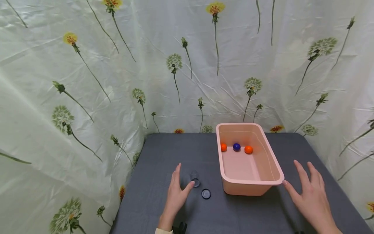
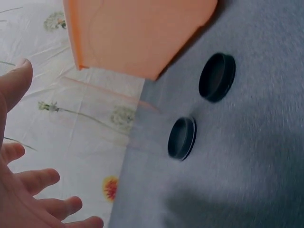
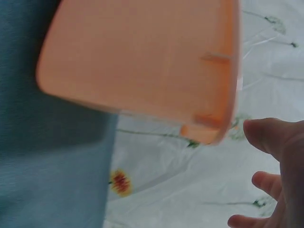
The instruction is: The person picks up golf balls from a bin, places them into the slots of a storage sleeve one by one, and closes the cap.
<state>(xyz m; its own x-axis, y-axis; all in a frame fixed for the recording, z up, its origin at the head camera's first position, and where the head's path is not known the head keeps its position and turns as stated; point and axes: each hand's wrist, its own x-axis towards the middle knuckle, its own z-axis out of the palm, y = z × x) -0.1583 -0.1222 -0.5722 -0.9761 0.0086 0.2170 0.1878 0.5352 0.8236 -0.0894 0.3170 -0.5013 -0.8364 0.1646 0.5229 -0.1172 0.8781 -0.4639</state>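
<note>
My left hand [image 1: 176,197] hovers over the table with fingers and thumb spread, holding nothing. Just right of its thumb stands a small transparent cylinder [image 1: 194,175], with a dark round cap [image 2: 182,138] at its lower end. A second dark round cap [image 1: 205,194] lies on the table nearby, hollow side up. To the right stands a pink plastic bin [image 1: 248,189], with two orange balls [image 1: 248,149] and one dark blue ball [image 1: 236,147] inside. My right hand [image 1: 312,196] is spread beside the bin's front right corner, thumb tip right at the rim.
A dark grey cloth covers the table [image 1: 175,146]. Behind it and at both sides hangs a pale curtain [image 1: 157,78] printed with dandelions. The bin's walls rise between my two hands.
</note>
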